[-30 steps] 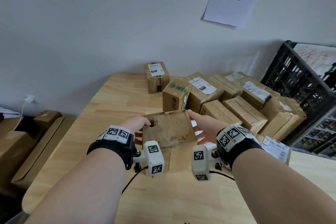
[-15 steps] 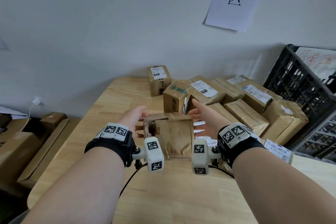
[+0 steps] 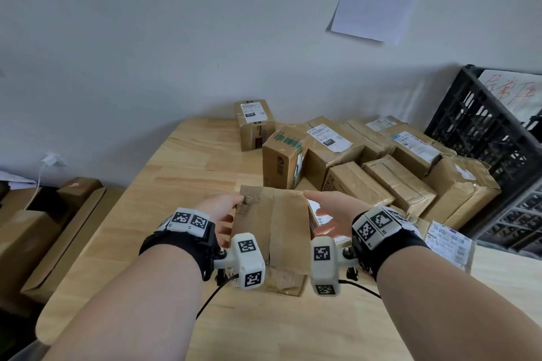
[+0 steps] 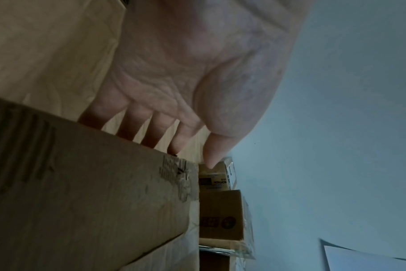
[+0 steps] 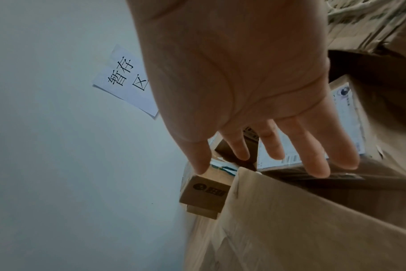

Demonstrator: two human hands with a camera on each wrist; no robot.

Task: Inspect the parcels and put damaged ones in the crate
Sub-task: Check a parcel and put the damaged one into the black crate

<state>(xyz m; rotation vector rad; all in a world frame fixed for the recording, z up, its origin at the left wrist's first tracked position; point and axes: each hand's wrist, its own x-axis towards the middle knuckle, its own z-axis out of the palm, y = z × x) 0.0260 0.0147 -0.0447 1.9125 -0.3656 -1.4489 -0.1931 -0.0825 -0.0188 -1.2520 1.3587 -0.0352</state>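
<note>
A worn brown parcel with a wide tape strip along its top sits on the wooden table between my hands. My left hand is at its left side with straight fingers, whose tips are hidden behind the parcel's edge. My right hand stands at the right side, fingers straight and spread just above the parcel's edge. Whether they touch it is unclear. The black plastic crate stands at the far right.
Several taped cardboard parcels are piled at the back right, against the crate. A small box stands alone near the wall. A labelled parcel lies beside my right wrist. Cardboard boxes sit on the floor to the left.
The parcel was tilted up with a holed face showing. It has turned and come down onto the table, taped face up. Both hands have loosened and now stand at its sides.
</note>
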